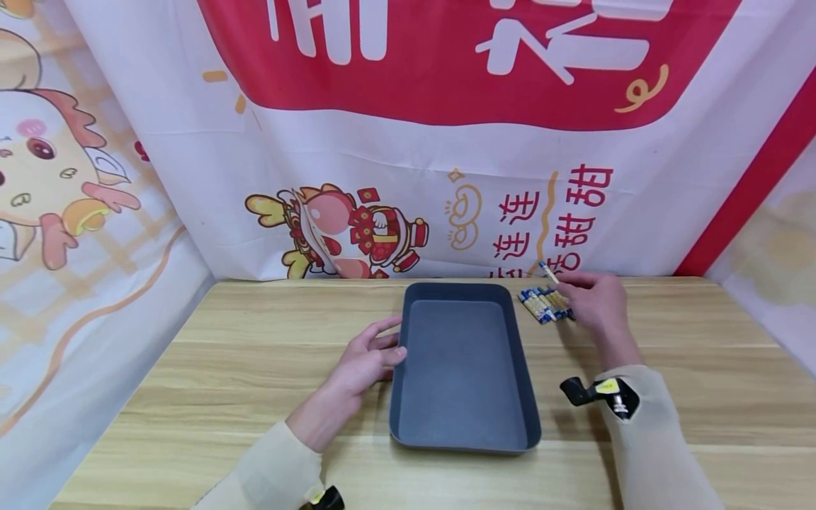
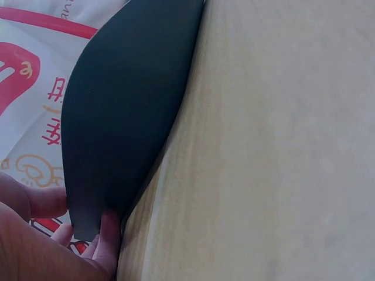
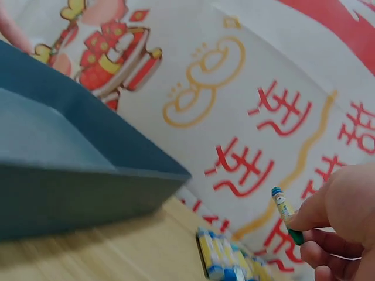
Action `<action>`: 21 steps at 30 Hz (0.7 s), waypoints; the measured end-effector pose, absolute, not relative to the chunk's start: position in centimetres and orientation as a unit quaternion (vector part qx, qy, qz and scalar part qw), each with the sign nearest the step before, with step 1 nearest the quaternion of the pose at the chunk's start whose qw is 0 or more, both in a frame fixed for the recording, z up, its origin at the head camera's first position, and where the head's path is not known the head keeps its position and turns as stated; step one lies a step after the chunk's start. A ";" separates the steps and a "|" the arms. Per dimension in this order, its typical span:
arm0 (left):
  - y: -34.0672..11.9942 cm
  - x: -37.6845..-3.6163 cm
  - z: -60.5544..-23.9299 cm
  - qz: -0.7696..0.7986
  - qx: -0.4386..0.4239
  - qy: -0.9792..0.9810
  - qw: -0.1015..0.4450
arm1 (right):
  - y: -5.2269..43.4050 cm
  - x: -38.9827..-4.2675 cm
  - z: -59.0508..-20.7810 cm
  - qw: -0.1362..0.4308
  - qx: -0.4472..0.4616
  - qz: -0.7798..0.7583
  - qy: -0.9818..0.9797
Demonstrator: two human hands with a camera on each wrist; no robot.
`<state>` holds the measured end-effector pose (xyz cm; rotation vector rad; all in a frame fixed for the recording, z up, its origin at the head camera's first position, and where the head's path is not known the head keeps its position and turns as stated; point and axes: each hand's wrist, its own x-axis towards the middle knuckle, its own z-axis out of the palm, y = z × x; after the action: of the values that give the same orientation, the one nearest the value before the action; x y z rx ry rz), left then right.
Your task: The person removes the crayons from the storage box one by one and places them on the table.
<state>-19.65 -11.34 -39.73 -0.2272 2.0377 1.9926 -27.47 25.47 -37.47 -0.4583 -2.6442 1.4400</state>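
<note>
A dark blue-grey rectangular tray [image 1: 465, 375] lies on the wooden table. My left hand [image 1: 366, 361] holds its left wall, the thumb at the rim and other fingers against the outside; the left wrist view shows that hand [image 2: 58, 240] at the wall's far end. Beyond the tray's far right corner, my right hand [image 1: 596, 301] pinches a small crayon-like stick [image 3: 285, 212] with a pale printed wrapper, blue at its upper end and green at the lower. Under that hand, several similar sticks [image 1: 538, 304] lie side by side on the table, partly hidden by the fingers.
A printed fabric backdrop [image 1: 382, 156] hangs along the table's back edge, with more fabric at both sides. Bare wooden tabletop [image 1: 255, 375] shows left of the tray. Black camera mounts [image 1: 605, 393] sit on the cuffs.
</note>
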 end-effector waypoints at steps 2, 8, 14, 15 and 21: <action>-11.4 -19.7 -39.7 0.690 -0.078 0.706 0.141 | 26.1 -27.5 -38.0 0.044 -0.160 0.476 -0.864; -11.4 -19.7 -39.8 0.692 -0.075 0.704 0.138 | 27.0 -27.5 -39.4 0.045 -0.176 0.464 -0.867; -11.5 -19.8 -39.8 0.693 -0.074 0.703 0.142 | 27.6 -27.7 -40.6 0.058 -0.202 0.452 -0.867; -11.5 -19.8 -39.8 0.693 -0.073 0.703 0.142 | 27.7 -27.8 -40.7 0.058 -0.206 0.450 -0.867; -11.6 -19.7 -39.7 0.692 -0.073 0.704 0.146 | 28.0 -27.9 -41.4 0.055 -0.213 0.442 -0.870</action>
<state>-19.71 -11.56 -39.68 -0.2090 2.0259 1.9920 -27.88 27.97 -41.35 -0.6464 -2.6402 1.3428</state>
